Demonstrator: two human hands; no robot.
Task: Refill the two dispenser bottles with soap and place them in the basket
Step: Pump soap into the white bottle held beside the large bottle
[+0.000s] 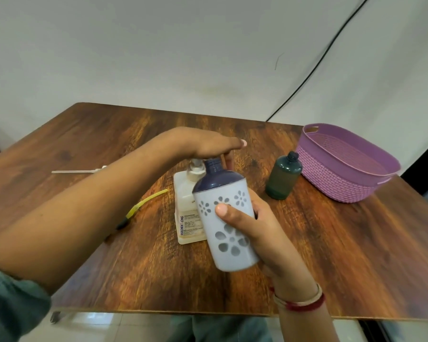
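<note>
Nearest, the right hand point(262, 233), bangles point(299, 299) on its wrist, is wrapped round the white bottle point(223, 218): the thumb lies across the front among the flower cut-outs and the fingers curl behind. The white bottle is lifted off the desk point(344, 243) near its middle and tilted, its base toward the person and its dark blue shoulder and uncapped neck leaning away to the left. The neck sits just beside the pump point(195, 166) of the soap bottle point(185, 201); whether it touches the pump cannot be told.

The soap bottle, pale and square with a printed label, stands on the desk just behind the white bottle, partly hidden by it. The left hand point(208, 144) reaches in from the left and lies flat, palm down, on top of the pump, fingers straight and pointing right, clasping nothing.

Left of the soap bottle a yellow tube point(146, 201) lies on the desk, partly under the left forearm. Farther left lies a white tube point(77, 171).

To the right, the green bottle point(283, 178) stands upright on the desk with a dark top, just beside the basket point(331, 174). The basket, purple and woven-looking, sits at the far right corner.

A black cable point(319, 62) runs down the wall behind
</note>
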